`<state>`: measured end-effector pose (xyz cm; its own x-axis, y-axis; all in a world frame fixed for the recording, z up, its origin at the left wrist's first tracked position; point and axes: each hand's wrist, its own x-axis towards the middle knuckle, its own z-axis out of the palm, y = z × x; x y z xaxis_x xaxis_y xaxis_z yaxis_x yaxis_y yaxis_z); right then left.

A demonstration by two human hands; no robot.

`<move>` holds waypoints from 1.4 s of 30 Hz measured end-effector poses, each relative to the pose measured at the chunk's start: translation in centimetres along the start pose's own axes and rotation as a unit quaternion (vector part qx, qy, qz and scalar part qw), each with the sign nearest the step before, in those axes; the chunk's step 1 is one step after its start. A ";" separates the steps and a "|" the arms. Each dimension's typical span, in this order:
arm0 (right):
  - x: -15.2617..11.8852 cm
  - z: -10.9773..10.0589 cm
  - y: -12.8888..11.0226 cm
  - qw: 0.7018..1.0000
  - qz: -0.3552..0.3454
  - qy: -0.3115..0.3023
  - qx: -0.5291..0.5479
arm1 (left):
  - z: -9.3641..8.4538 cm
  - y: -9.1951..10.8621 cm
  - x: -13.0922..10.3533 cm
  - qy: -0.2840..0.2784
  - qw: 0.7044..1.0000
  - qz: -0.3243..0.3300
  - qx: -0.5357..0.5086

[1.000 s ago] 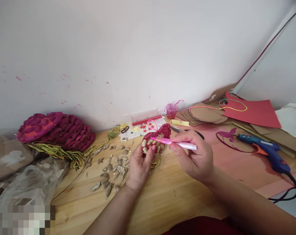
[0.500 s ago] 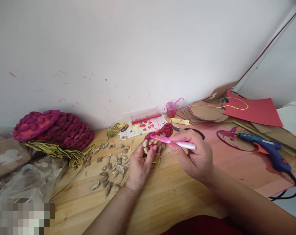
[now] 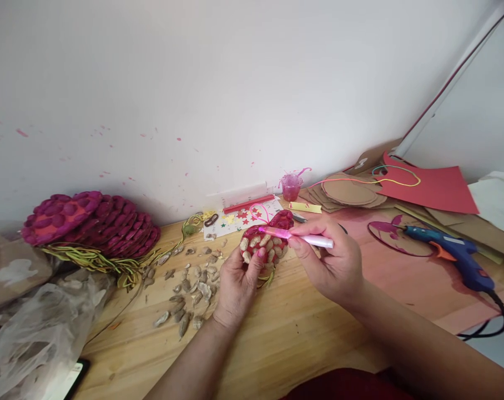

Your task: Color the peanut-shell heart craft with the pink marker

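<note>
My left hand [image 3: 240,283] grips a red craft piece [image 3: 272,243] covered with peanut shells, its thumb pressed on the front. The upper edge is painted dark magenta, while the lower shells keep their natural tan. A pink cord loop [image 3: 259,213] stands at its top, and green-yellow strands hang below. Pinched in the fingers of my right hand [image 3: 333,261] is a paintbrush [image 3: 314,240] with a white handle and a pink-stained front end. Its tip is at the upper shells of the piece. Loose peanut shells [image 3: 197,286] lie left of my left hand.
A stack of magenta shell-covered discs [image 3: 94,222] stands at left, above a plastic bag [image 3: 35,328]. Behind the hands are a paint cup [image 3: 291,188] and a sheet with star stickers [image 3: 235,223]. Cardboard ovals [image 3: 347,190], red paper [image 3: 439,186] and a blue glue gun [image 3: 455,253] lie right.
The craft piece has shifted slightly left and turned so more of its shells face me. The brush tip has moved a little to the right along its upper edge.
</note>
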<state>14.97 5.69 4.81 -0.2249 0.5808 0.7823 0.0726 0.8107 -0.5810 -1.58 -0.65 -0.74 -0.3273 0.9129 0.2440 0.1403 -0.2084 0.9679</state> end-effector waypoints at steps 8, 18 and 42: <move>0.0 0.0 0.1 1.000 0.017 -0.001 0.015 | 0.0 -0.1 -0.1 0.003 1.000 -0.007 0.010; 0.0 -0.1 0.3 0.998 0.040 -0.005 0.049 | 0.0 0.1 -0.1 0.000 1.000 -0.006 0.010; 0.1 -0.1 0.0 0.997 0.047 0.004 0.055 | 0.1 0.1 -0.3 -0.007 0.999 -0.028 -0.041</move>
<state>15.04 5.76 4.93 -0.2136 0.6545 0.7252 -0.0147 0.7401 -0.6723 -1.40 -0.90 -0.77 -0.3199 0.9283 0.1897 0.0459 -0.1848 0.9817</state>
